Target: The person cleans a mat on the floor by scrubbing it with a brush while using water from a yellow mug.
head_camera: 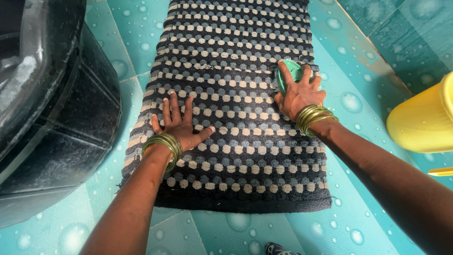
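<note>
A dark woven rug [236, 71] with rows of cream and grey-blue dots lies lengthwise on the turquoise tiled floor. My left hand [178, 123] presses flat on the rug's left side, fingers spread, holding nothing. My right hand [298, 93] grips a green scrub brush [291, 71] pressed on the rug near its right edge; the brush is mostly covered by my fingers. Both wrists wear several thin gold bangles.
A large black tub [56, 108] stands against the rug's left side. A yellow plastic container [422, 120] sits at the right edge. The turquoise droplet-patterned floor [358, 203] and a tiled wall base at top right surround the rug.
</note>
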